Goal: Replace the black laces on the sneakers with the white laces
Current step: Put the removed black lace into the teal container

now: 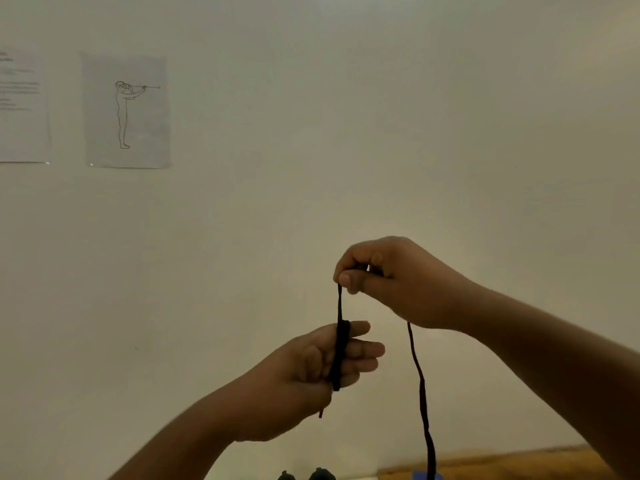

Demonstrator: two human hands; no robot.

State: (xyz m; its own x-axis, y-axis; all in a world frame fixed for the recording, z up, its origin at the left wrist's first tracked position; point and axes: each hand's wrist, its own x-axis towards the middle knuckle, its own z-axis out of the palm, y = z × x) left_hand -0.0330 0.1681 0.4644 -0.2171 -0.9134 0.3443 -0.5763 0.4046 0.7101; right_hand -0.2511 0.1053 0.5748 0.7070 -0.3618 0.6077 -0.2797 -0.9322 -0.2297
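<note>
Hands are raised before the wall: the left hand (332, 358) has black lace (341, 355) wound round its straight fingers. The right hand (388, 278) pinches the lace above (the rest dangles down).

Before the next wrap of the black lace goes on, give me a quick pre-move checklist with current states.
1. Right hand pinches the black lace at thumb and fingertip: ok.
2. Wound bundle sits across the left hand fingers: ok.
3. Span between the two hands runs straight, no visible knot: ok.
4. Loose tail hangs free below the right hand, clear of the left arm: ok.
5. Tail's far end free of snags: cannot tell, it leaves the frame.
6. Sneakers and white laces ready: cannot tell, only dark shapes at the bottom edge.
</note>
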